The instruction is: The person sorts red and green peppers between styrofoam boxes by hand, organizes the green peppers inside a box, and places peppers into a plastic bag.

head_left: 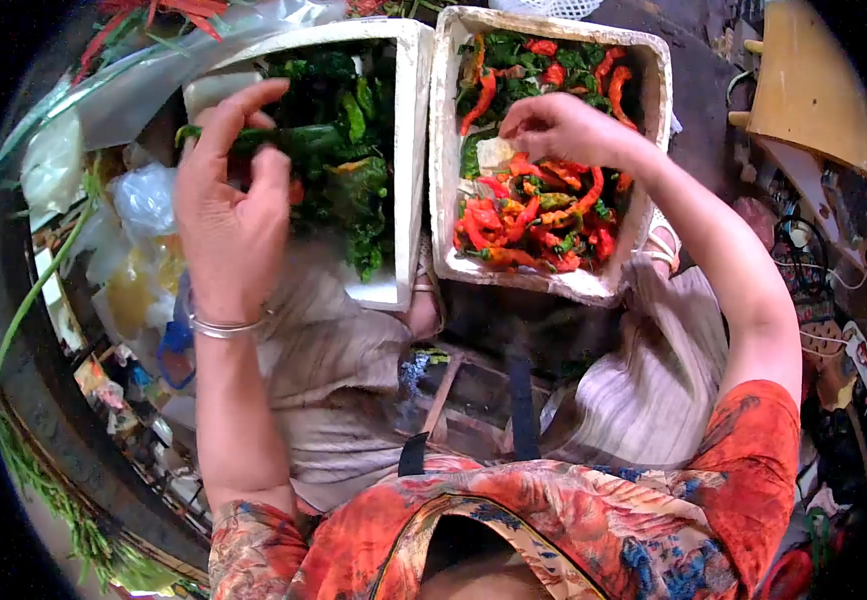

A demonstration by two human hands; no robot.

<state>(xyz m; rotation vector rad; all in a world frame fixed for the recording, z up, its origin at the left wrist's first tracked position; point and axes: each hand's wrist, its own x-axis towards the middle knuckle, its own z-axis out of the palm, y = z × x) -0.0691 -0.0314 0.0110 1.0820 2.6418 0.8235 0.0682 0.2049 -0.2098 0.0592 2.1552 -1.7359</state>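
Note:
My left hand (229, 215), a bangle at its wrist, is over the left white foam box (414, 150). Its bent fingers are around a long green pepper (304, 138), which shows on both sides of them. Below that hand, the box holds dark green peppers (359, 185). My right hand (564, 130) hangs over the right foam box (444, 190), its fingers curled together near a pale block (495, 154). Whatever they pinch, if anything, is hidden. Red peppers (534, 215) fill the near part of that box, with green and red ones behind.
Clear plastic bags (144, 200) lie left of the boxes. A long green stem (44, 280) runs along the dark curved rim (14, 330) at far left. At right are a yellowish wooden piece (819, 95) and a clutter of cords (804, 240). My knees flank the boxes.

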